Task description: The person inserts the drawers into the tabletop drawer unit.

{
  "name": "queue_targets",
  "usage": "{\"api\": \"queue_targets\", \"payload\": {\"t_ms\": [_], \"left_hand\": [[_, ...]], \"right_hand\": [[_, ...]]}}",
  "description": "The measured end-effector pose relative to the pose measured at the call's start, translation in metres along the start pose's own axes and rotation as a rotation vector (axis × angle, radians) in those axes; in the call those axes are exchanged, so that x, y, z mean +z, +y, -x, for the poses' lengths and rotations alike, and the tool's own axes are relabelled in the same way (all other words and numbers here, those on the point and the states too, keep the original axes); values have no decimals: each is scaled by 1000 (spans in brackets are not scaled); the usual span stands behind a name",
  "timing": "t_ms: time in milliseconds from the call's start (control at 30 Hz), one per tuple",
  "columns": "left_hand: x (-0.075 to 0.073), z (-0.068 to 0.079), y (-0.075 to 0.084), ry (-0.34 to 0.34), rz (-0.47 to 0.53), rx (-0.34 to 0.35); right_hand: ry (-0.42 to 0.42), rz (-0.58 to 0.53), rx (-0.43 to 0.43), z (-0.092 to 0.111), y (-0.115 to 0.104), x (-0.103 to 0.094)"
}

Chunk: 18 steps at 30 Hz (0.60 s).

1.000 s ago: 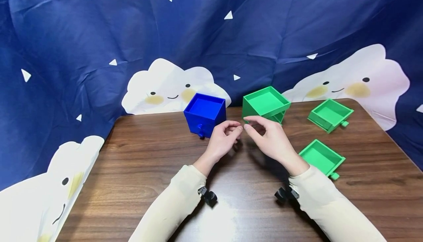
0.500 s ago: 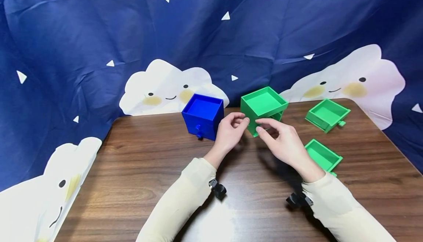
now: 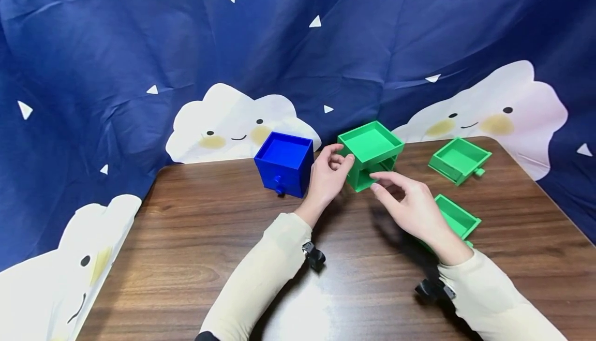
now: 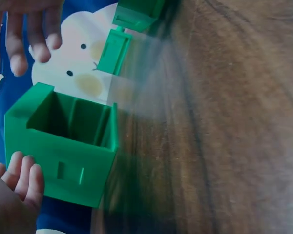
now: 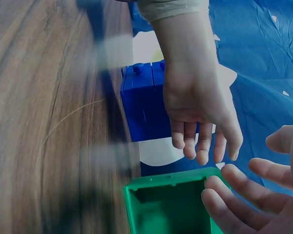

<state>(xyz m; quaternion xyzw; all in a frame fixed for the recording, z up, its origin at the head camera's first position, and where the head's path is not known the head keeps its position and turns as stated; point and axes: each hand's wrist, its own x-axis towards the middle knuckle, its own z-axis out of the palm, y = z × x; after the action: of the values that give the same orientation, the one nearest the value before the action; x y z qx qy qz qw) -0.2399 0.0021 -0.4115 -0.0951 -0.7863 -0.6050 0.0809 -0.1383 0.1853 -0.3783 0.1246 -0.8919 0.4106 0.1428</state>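
Observation:
A small green drawer cabinet (image 3: 372, 147) with a tray-like top stands at the back of the table, its hollow front facing right and forward. Beside its left wall is my left hand (image 3: 328, 178), fingers loosely bent; whether they touch the wall is hard to tell. My right hand (image 3: 410, 204) hovers just before the hollow front, thumb and fingers apart, holding nothing. In the right wrist view the bare inside of the cabinet (image 5: 168, 209) shows below both hands. Two green drawers, a rear one (image 3: 460, 160) and a nearer one (image 3: 456, 217), lie to the right; my right hand partly covers the nearer one.
A blue cabinet (image 3: 284, 165) with knobbed drawers stands left of the green one, close to my left hand. Behind the wooden table (image 3: 195, 248) hangs a dark blue cloth (image 3: 279, 35) printed with clouds.
Both hands have moved right, out from between the two cabinets. My left hand has come to the green cabinet's left side, and my right hand has uncovered more of its front.

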Motion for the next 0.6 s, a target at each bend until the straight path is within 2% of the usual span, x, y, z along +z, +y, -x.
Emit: {"api": "queue_targets", "payload": {"t_ms": [367,600], "left_hand": [[7,-12,2,2,-21,38],[12,-19,-1,-3,-108,47]], "right_hand": [[1,11,35,13,7,-19],[22,-14,53,21,13,-26]]}}
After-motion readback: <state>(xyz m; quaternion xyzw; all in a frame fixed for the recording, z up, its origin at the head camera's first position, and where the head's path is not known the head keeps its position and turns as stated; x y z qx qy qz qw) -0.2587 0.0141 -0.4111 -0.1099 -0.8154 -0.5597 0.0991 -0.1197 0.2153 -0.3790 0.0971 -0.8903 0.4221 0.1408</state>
